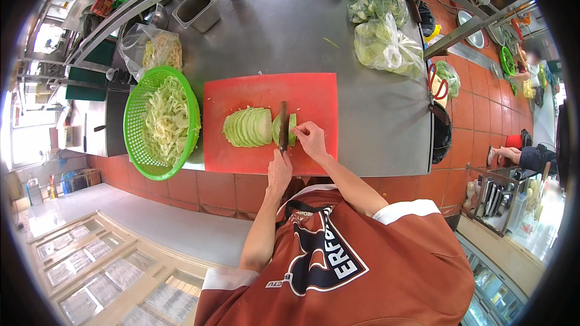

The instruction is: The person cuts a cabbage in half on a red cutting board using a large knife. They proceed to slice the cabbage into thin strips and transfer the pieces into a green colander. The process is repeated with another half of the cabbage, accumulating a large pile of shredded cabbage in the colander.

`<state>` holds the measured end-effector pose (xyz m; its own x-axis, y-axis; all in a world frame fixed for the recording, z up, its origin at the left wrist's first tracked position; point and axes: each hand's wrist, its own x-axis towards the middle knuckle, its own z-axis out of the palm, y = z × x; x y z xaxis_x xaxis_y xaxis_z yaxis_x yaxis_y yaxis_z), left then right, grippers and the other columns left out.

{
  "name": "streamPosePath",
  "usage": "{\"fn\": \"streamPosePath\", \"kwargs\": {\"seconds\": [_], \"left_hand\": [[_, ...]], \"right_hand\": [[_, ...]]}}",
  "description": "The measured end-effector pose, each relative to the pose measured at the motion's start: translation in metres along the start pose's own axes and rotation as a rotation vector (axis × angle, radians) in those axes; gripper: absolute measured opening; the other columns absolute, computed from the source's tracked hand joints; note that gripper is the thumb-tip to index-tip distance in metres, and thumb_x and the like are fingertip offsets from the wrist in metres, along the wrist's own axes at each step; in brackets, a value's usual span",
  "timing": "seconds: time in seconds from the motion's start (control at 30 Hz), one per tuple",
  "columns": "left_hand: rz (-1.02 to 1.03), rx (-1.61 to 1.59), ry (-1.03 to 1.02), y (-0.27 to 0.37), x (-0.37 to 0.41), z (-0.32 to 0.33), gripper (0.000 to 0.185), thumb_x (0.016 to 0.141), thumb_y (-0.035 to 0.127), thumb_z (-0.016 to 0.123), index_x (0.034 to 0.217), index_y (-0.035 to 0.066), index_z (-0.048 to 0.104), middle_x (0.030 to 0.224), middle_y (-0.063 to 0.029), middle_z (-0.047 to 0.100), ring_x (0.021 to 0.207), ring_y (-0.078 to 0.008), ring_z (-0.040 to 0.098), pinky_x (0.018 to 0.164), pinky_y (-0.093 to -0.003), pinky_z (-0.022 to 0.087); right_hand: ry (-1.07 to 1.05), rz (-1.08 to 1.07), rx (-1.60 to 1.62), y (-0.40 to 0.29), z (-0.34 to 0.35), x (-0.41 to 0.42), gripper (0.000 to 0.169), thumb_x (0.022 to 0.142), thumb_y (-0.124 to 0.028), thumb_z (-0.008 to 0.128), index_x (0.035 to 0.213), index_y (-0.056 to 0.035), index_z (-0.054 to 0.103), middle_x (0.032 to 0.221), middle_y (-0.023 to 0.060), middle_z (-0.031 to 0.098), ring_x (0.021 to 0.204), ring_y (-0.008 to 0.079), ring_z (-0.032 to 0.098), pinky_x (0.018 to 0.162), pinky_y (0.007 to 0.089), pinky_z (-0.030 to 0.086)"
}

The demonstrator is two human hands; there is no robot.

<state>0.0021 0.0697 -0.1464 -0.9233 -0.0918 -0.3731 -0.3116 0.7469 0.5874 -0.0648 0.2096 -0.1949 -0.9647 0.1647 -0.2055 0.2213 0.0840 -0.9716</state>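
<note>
My left hand (279, 173) is closed on the handle of a kitchen knife (283, 122), whose blade stands across a small cut piece of cabbage (276, 130). Just right of the blade, the bent fingers of my right hand (310, 138) pinch the edge of another pale green cabbage piece (292, 127). A row of thin cabbage slices (248, 127) leans together left of the knife. All of it lies on a red cutting board (312, 90). Left of the board, shredded cabbage (166, 120) fills part of a green plastic colander (193, 113).
On the steel table (385, 131), bagged green vegetables (387, 49) lie at the back right. A steel container (197, 11) and a plastic bag of shredded vegetables (161, 52) stand at the back left. Red-handled scissors (438, 82) hang at the right edge. A person's legs (509, 154) show far right.
</note>
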Motion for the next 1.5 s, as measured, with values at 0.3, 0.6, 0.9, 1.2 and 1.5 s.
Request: {"fn": "streamPosePath", "kwargs": {"seconds": [0.3,0.6,0.9,1.2,1.5], "left_hand": [[-0.025,0.16,-0.034,0.031,-0.019,-0.007,0.024,0.105,0.025,0.042,0.105,0.002,0.041,0.076,-0.0349,0.064,0.077,-0.0556,0.064,0.066,-0.0636,0.052],[-0.007,0.21,-0.04,0.021,-0.01,0.015,0.027,0.104,0.024,0.043,0.112,-0.001,0.042,0.075,-0.0336,0.065,0.074,-0.0517,0.066,0.063,-0.0602,0.054],[-0.008,-0.21,-0.024,0.013,0.011,-0.007,0.028,0.103,0.029,0.048,0.107,0.002,0.052,0.079,-0.0306,0.067,0.072,-0.0516,0.065,0.063,-0.0607,0.051],[-0.003,0.199,0.133,0.015,-0.012,-0.038,0.026,0.103,0.029,0.049,0.098,0.004,0.043,0.076,-0.0288,0.066,0.069,-0.0511,0.064,0.059,-0.0588,0.051],[0.075,0.078,0.296,-0.038,-0.009,-0.116,0.028,0.104,0.03,0.05,0.101,0.004,0.042,0.083,-0.0261,0.067,0.077,-0.0488,0.066,0.064,-0.0586,0.051]], "right_hand": [[0.034,-0.065,-0.068,0.003,0.003,-0.002,0.017,0.09,-0.014,0.076,0.087,0.0012,0.069,0.071,0.0048,0.066,0.062,0.0093,0.061,0.056,0.028,0.049],[0.027,-0.067,0.03,0.005,0.001,-0.004,0.013,0.087,-0.01,0.076,0.086,0.002,0.071,0.076,0.0112,0.067,0.065,0.0169,0.063,0.059,0.0314,0.048],[-0.035,-0.079,-0.077,-0.007,-0.004,0.003,0.014,0.089,-0.012,0.074,0.088,-0.0002,0.066,0.075,0.005,0.066,0.065,0.0097,0.059,0.061,0.0276,0.049],[0.031,-0.095,-0.103,-0.015,-0.002,-0.002,0.021,0.092,-0.019,0.07,0.097,0.0002,0.064,0.086,0.0088,0.065,0.072,0.0163,0.062,0.068,0.0322,0.051],[0.163,0.12,-0.479,-0.05,0.024,-0.012,0.073,0.09,-0.057,0.066,0.138,-0.0065,0.047,0.132,0.0242,0.047,0.125,0.0373,0.044,0.103,0.0501,0.039]]}}
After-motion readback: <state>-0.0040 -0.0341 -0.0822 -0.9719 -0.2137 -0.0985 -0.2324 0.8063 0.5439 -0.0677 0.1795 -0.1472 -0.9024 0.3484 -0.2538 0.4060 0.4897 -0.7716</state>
